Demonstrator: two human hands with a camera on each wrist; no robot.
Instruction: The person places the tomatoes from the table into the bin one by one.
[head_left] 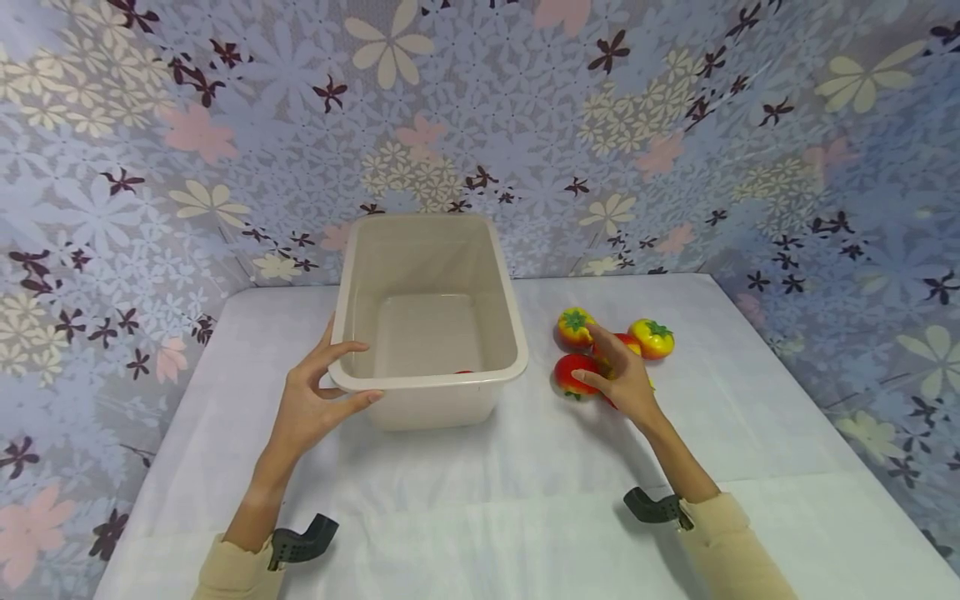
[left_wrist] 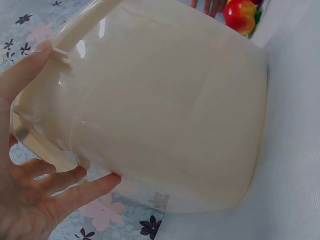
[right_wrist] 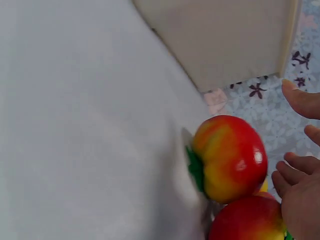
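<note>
Left hand (head_left: 307,404) grips the near-left corner of the plastic bin (head_left: 435,407): thumb against the near outer side, index finger over the rim, other fingers along the outside of the left wall. Bin is cream, smooth, glossy, deep rounded rectangle with a rolled lip; it sits just right of that grip. A sliver of something red shows inside behind the near lip, right of the left fingertips; too little to identify. Right hand (head_left: 628,375) is spread over the fruit pile, thumb and fingers well apart, pinching nothing; can't tell whether the palm edge touches a fruit. Fruits are shiny, squat, lobed, tomato-like, with green leafy caps. Red fruit (head_left: 572,367) sits under the right thumb tip, cap toward the wearer; yellow-orange fruit (head_left: 573,332) just past the fingertips, cap up; yellow-red fruit (head_left: 652,342) beyond the knuckles, to the right. More lie partly hidden under the hand. Bin is left of the right hand, well apart. Under both hands: white tablecloth (head_left: 450,517), faintly creased. Beyond them: floral-print backdrop (head_left: 510,125). Black wrist mounts (head_left: 303,542) behind each hand, at the beige cuffs (head_left: 240,571).
</note>
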